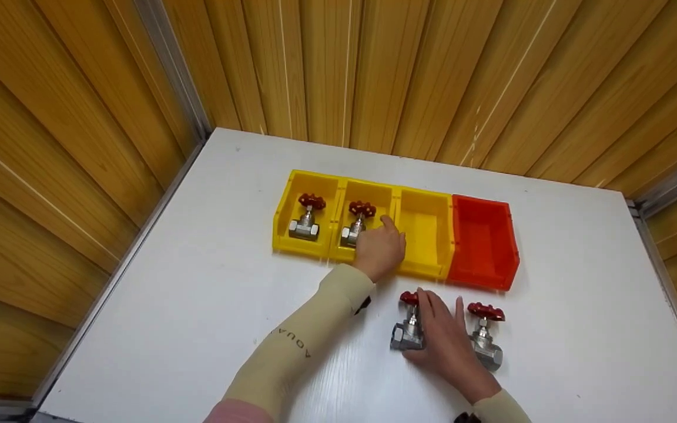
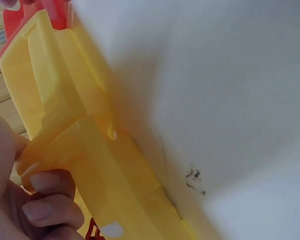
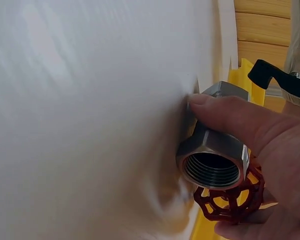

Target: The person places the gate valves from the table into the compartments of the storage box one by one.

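Note:
My left hand reaches over the second yellow bin, thumb and curled fingers gripping its side wall by the third yellow bin. Beside that hand, a gate valve with a red handwheel stands in the second bin. Another gate valve stands in the leftmost yellow bin. On the table my right hand holds a steel gate valve, thumb on the body and fingers by its red handwheel. Just right of this hand stands one more valve, partly hidden by it.
A red bin adjoins the right end of the yellow row, with nothing visible inside. The white table carries everything. Wood-look panels rise behind it and at both sides, with metal posts at the corners.

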Tool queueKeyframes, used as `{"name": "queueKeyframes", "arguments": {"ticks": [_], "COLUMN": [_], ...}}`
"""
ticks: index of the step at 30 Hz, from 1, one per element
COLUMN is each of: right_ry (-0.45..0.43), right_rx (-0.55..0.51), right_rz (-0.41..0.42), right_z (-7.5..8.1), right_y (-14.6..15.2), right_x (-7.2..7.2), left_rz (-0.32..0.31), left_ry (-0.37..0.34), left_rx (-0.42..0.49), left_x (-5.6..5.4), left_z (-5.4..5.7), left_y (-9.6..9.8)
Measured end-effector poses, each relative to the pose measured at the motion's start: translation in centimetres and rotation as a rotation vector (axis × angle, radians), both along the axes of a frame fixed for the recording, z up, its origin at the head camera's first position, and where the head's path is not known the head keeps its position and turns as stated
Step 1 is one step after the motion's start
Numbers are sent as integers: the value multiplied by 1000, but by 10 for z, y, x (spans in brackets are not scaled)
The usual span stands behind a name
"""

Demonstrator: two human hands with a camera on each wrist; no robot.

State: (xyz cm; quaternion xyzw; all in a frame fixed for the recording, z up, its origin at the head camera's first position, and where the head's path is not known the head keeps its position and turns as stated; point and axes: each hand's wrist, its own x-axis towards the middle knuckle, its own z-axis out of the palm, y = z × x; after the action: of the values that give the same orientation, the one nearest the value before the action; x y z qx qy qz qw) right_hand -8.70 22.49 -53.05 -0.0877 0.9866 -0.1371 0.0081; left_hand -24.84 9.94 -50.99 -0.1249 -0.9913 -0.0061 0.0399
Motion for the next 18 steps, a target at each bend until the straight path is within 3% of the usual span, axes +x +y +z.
{"name": "queueKeyframes", "arguments": {"ticks": [13, 18], "right_ry": [127, 137], "right_rx": [-29, -40], "right_rz": [42, 50], "right_z": [-8, -7], "right_y": [6, 9], "right_x": [-2, -3], "left_rz": [11, 7], "left_ry": [6, 20], "left_rx": [21, 26], "left_x": [4, 4], "left_z": [-6, -7], "left_y": [1, 1]}}
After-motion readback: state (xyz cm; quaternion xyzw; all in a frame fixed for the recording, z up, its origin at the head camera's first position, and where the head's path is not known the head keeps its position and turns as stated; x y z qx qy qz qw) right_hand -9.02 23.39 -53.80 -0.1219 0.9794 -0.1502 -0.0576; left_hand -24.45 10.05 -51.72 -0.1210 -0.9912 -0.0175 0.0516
